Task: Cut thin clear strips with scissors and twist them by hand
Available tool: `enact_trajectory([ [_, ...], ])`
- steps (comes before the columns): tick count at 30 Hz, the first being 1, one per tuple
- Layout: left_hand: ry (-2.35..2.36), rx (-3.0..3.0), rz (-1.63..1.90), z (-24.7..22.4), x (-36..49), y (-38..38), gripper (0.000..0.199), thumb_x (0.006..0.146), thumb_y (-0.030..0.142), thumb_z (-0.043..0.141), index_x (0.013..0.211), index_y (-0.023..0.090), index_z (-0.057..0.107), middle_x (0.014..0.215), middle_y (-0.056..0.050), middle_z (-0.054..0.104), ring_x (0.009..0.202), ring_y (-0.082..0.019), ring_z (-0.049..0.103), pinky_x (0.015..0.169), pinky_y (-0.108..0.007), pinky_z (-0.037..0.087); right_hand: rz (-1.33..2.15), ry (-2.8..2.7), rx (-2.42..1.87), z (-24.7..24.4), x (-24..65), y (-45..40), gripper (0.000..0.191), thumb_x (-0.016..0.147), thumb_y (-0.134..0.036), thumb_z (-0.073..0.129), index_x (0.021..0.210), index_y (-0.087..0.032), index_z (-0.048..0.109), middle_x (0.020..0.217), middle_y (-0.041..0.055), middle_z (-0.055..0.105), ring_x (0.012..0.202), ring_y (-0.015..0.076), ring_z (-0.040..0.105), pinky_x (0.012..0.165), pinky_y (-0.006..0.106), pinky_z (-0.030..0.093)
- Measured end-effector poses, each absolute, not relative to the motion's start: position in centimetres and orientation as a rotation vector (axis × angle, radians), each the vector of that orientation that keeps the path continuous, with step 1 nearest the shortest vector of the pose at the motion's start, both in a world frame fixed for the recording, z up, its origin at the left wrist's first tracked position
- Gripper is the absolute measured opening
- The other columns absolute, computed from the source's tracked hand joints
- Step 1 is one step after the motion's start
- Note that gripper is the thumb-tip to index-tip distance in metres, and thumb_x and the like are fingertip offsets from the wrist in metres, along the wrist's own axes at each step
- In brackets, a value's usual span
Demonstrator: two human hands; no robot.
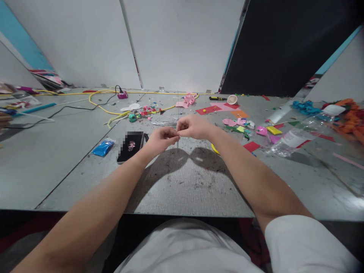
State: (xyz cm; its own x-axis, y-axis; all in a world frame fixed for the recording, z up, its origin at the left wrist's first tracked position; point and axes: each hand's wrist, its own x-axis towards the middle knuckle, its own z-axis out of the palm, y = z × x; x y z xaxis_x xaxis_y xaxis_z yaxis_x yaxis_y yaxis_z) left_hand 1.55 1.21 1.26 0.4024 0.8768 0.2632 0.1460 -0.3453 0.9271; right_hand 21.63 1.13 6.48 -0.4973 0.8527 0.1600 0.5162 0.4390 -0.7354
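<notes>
Over the middle of the table my left hand and my right hand meet, fingertips almost touching. Each is closed in a pinch on a thin wire, which stands roughly upright and shows above and below the fingers. Whatever else may be between the fingertips is too small to make out. Just behind the hands lies a bundle of thin silvery wires. A phone rests left of my left hand, beside a blue packet. Part of a yellow object shows under my right forearm.
Colourful scraps, red paper and a yellow-black cutter lie farther back. At right lies a plastic bottle near orange material. A yellow cable crosses the back left; another person's hand shows at the left edge.
</notes>
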Motion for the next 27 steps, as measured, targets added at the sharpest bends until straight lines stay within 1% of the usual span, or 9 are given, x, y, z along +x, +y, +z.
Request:
enact_trajectory([
  [6, 0.910, 1.802, 1.054, 1.33, 1.51, 1.02, 0.021, 0.071, 0.033, 0.084, 0.075, 0.017, 0.070, 0.070, -0.001, 0.067, 0.061, -0.012, 0.057, 0.057, -0.026, 0.044, 0.854, -2.165, -1.142, 6.50, 21.63, 1.14, 0.009, 0.070, -0.023, 0.064, 0.078, -0.019, 0.065, 0.070, -0.0016, 0.060, 0.064, 0.0128, 0.050, 0.059, 0.028, 0.035],
  [14, 0.918, 1.788, 1.040, 1.51, 1.58, 1.01, 0.019, 0.069, 0.031, 0.082, 0.074, 0.018, 0.069, 0.070, -0.001, 0.068, 0.063, -0.012, 0.059, 0.059, -0.026, 0.046, 0.868, -2.172, -1.132, 6.45, 21.59, 1.08, 0.010, 0.070, -0.021, 0.064, 0.080, -0.018, 0.067, 0.071, -0.0012, 0.063, 0.065, 0.0122, 0.051, 0.059, 0.027, 0.035],
  [22, 0.891, 1.765, 1.034, 1.23, 1.39, 1.22, 0.023, 0.072, 0.035, 0.083, 0.075, 0.018, 0.069, 0.069, -0.002, 0.067, 0.062, -0.013, 0.059, 0.058, -0.027, 0.046, 0.888, -2.167, -1.096, 6.55, 21.60, 1.05, 0.010, 0.070, -0.023, 0.066, 0.079, -0.018, 0.067, 0.071, -0.0012, 0.063, 0.065, 0.0124, 0.051, 0.059, 0.028, 0.035],
  [27, 0.889, 1.811, 1.087, 1.47, 1.40, 1.08, 0.021, 0.074, 0.034, 0.082, 0.073, 0.018, 0.070, 0.068, -0.002, 0.066, 0.062, -0.013, 0.057, 0.057, -0.027, 0.044, 0.907, -2.119, -1.070, 6.44, 21.60, 1.12, 0.010, 0.072, -0.025, 0.068, 0.079, -0.018, 0.065, 0.072, -0.0005, 0.063, 0.067, 0.0129, 0.052, 0.060, 0.027, 0.036],
])
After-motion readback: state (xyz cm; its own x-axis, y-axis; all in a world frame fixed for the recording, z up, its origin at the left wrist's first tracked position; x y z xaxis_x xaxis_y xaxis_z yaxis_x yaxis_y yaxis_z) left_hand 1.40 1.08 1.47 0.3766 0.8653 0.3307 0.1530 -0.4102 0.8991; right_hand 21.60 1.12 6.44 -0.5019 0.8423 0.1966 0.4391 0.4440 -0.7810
